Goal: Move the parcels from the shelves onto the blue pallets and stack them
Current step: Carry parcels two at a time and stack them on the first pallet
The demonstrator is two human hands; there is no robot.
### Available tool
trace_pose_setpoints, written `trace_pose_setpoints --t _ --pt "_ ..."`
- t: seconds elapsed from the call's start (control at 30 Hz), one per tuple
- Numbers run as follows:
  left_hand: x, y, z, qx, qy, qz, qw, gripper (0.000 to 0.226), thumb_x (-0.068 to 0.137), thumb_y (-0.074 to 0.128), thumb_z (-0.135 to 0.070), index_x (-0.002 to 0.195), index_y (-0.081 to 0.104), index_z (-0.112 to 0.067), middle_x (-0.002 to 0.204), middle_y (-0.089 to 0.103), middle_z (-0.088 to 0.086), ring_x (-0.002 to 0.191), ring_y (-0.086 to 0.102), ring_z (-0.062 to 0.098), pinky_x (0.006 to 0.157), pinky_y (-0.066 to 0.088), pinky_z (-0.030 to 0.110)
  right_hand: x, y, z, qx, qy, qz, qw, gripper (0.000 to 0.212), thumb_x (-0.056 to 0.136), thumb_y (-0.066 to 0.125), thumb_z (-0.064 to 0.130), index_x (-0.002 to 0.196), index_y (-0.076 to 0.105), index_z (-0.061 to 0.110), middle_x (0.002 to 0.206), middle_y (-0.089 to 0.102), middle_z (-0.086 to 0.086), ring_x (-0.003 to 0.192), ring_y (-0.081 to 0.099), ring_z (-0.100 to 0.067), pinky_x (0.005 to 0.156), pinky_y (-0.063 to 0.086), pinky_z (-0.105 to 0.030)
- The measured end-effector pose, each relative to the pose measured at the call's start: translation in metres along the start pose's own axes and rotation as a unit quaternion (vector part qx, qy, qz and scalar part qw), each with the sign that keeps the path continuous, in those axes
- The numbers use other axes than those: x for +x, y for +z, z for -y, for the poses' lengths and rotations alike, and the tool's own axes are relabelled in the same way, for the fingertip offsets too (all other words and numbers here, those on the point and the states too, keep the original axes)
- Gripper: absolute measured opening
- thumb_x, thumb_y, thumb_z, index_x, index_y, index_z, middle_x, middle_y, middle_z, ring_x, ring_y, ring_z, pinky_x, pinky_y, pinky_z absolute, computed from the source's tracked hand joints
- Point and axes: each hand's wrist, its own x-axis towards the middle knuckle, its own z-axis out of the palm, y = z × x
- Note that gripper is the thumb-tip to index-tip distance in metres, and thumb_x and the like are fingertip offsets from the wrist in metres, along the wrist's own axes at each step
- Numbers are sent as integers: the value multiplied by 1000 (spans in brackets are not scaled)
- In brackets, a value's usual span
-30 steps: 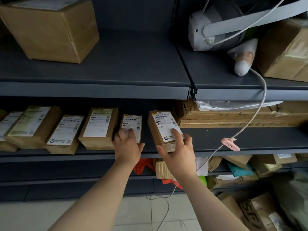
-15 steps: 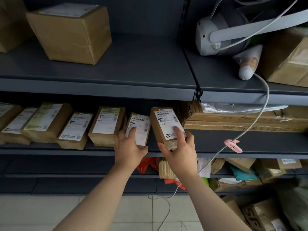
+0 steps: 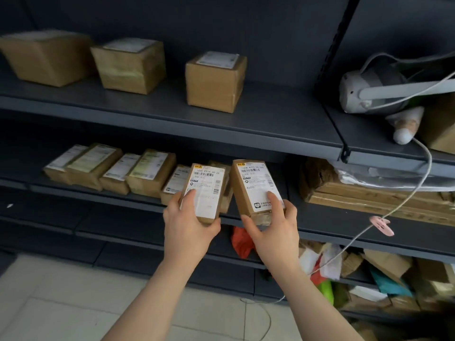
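Head view. Dark grey metal shelving unit fills the frame, pale tiled floor below it.

- Stack of flat brown cardboard sheets, right of both hands, on the middle shelf.
- Three brown cardboard cube boxes with white top labels, one shelf above the hands, spread up and to the left.
- White headset device with a grey strap, up and right of the hands, on the upper shelf.
- Row of small brown cardboard parcels with white labels, lying label-up on the middle shelf, just left of the left hand.
- Heap of loose packaging, red, green and teal among it, below and right of the right hand.

Grip:
- Left hand holds a small brown labelled parcel by its near end: thumb on the label, fingers curled underneath.
- Right hand holds a second small brown parcel, label marked A600, the same way, index finger laid on the label.
- Both parcels are tilted, labels up, side by side and just apart, near ends out past the middle shelf's front lip. Whether the far ends rest on the shelf: cannot tell.

Small items:
- White cable hangs from the upper shelf, right of the right hand.
- Pink clip on that cable, level with the right hand.
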Motion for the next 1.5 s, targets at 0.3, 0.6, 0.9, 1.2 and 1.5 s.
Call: trace_pose_setpoints --t 0.3,0.6,0.9,1.2,1.5 --pt "-10 -159 97 -1 -63 -89 994 75 68 78 -40 130 40 -25 140 34 -3 122 41 20 91 48 40 -61 69 151 43 -111 35 992 73 79 64 58 139 30 35 141 28 0 126 40 -20 90 53 -37" --pt "-37 -325 212 52 -148 -207 966 83 66 80 -41 136 39 -23 145 30 -2 128 38 21 96 44 38 -135 157 315 104 -209 117 965 75 79 64 59 140 27 38 145 26 1 127 41 -19 93 52 -38" --pt "-65 -451 288 95 -234 -321 913 84 66 79 -47 136 40 -23 141 35 -5 123 42 18 96 44 37 -188 230 447 154 -312 209 914 77 78 66 58 142 29 37 144 24 5 125 41 -15 92 52 -33" --pt "-45 -561 350 161 -302 -415 843 84 69 77 -52 138 40 -21 144 36 -5 125 42 17 94 44 37 -204 314 591 211 -411 275 843 77 78 66 57 143 31 34 141 26 2 121 43 -15 92 52 -35" --pt "8 -656 407 199 -341 -510 765 83 68 77 -54 136 44 -20 139 43 -2 123 44 18 93 46 38 -194 393 740 260 -486 313 774 77 77 66 59 141 31 35 139 27 3 122 43 -19 90 54 -39"
